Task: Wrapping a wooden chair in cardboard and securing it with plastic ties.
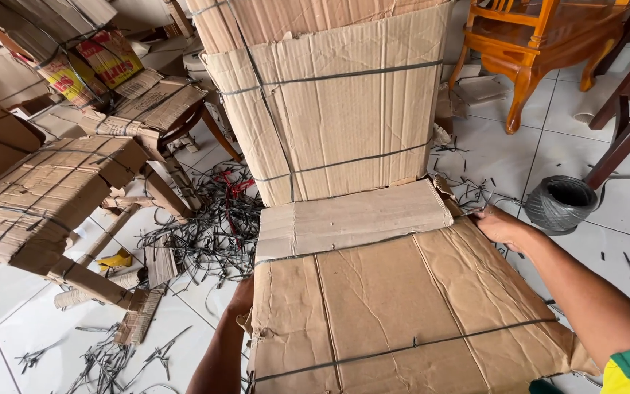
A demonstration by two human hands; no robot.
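Fingers (pixel 484 216) grip creased brown cardboard-wrapped chair (pixel 402 292), dark straps taut.

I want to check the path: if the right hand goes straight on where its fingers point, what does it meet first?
The right hand points left along the cardboard-wrapped seat. It would probably first meet the folded cardboard strip across the seat's back edge, though depth is unclear.
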